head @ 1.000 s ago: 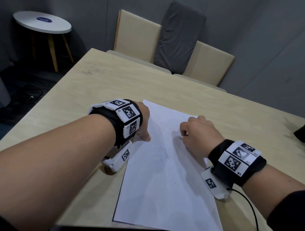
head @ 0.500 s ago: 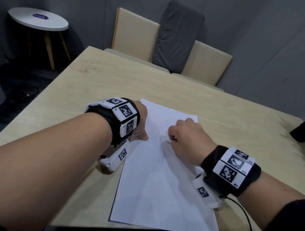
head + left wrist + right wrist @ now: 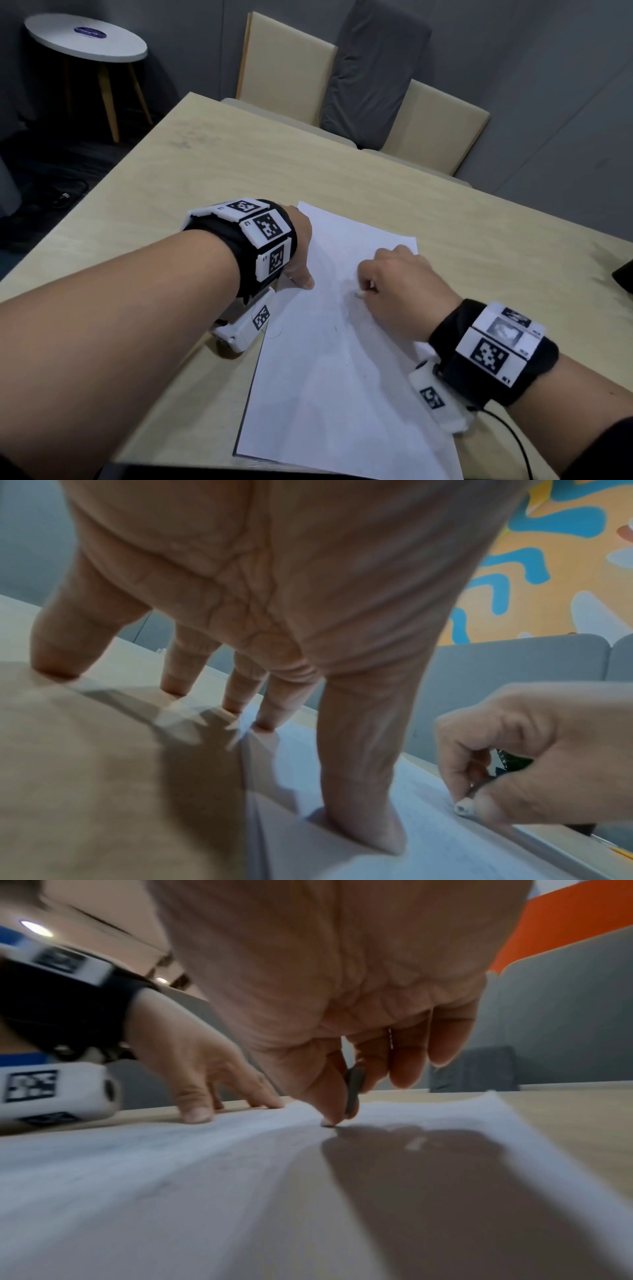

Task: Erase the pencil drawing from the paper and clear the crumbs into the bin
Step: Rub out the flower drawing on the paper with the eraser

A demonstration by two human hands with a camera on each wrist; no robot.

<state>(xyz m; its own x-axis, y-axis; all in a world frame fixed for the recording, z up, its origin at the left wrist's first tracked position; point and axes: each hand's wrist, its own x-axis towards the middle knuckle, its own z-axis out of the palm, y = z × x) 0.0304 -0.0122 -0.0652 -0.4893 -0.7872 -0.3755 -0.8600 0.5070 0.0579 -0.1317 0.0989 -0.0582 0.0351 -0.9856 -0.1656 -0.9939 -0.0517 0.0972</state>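
A white sheet of paper (image 3: 329,359) with faint pencil marks lies on the wooden table (image 3: 239,178). My left hand (image 3: 301,250) presses its spread, straight fingers (image 3: 369,804) down on the sheet's left edge, thumb on the paper. My right hand (image 3: 394,284) pinches a small eraser (image 3: 360,294), whose whitish tip (image 3: 463,808) touches the paper near the middle. In the right wrist view the eraser (image 3: 352,1091) is a thin grey piece between thumb and fingers. No bin is in view.
Two beige chairs (image 3: 284,65) with a grey cushion (image 3: 373,75) stand behind the table's far edge. A round white side table (image 3: 85,37) is at the far left. A dark object (image 3: 625,274) sits at the table's right edge.
My right hand has slid the eraser left and back across the paper's middle, a rubbing stroke. The left hand has stayed pressed on the sheet's edge.
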